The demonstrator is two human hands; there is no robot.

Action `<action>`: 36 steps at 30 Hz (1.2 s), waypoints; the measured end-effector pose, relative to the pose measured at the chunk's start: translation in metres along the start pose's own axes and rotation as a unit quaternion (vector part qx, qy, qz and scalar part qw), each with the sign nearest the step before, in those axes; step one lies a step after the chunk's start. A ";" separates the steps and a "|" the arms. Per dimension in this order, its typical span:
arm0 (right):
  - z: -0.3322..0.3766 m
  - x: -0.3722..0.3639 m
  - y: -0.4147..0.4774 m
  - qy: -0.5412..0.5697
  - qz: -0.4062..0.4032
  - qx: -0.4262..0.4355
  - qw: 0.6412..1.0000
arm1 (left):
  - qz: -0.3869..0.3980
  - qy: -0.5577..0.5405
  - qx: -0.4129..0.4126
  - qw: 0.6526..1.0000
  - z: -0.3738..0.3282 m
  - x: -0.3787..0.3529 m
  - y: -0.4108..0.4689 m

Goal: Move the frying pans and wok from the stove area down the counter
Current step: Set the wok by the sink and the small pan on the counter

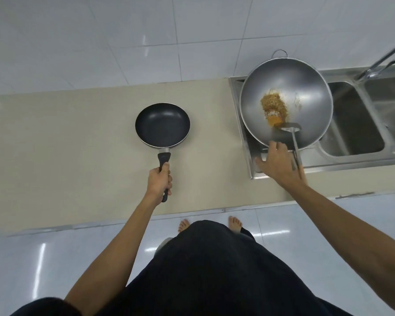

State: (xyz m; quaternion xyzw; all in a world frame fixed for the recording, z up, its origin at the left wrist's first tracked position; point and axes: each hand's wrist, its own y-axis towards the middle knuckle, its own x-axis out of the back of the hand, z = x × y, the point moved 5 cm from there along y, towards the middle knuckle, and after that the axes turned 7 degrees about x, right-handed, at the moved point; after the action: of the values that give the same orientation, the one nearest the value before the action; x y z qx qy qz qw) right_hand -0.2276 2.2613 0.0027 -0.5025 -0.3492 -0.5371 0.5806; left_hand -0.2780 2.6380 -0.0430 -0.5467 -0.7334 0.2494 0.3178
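Note:
A small black non-stick frying pan (162,125) lies flat on the beige counter (66,137). My left hand (159,180) is closed around its black handle. To the right, a large steel wok (306,92) with brown fried food and a metal spatula (291,133) in it rests over the left part of the steel sink unit. My right hand (277,163) is at the wok's near rim, fingers curled over the near handle, thumb spread out to the left. The spatula's handle runs down beside that hand.
A stainless double sink (356,124) with a tap (383,60) fills the right end of the counter. A white tiled wall stands behind. The counter's front edge runs just ahead of my bare feet, and beige counter stretches left of the pan.

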 end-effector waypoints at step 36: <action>0.131 -0.101 0.024 0.018 0.266 0.100 0.959 | 0.082 -0.010 0.083 0.993 -0.018 0.019 0.062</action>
State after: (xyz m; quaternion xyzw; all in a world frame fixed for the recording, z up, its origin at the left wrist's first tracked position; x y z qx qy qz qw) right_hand -0.2043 2.4129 -0.0650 -0.5071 -0.2443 -0.3344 0.7559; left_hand -0.2290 2.6734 -0.0713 -0.5744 -0.6657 0.3404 0.3332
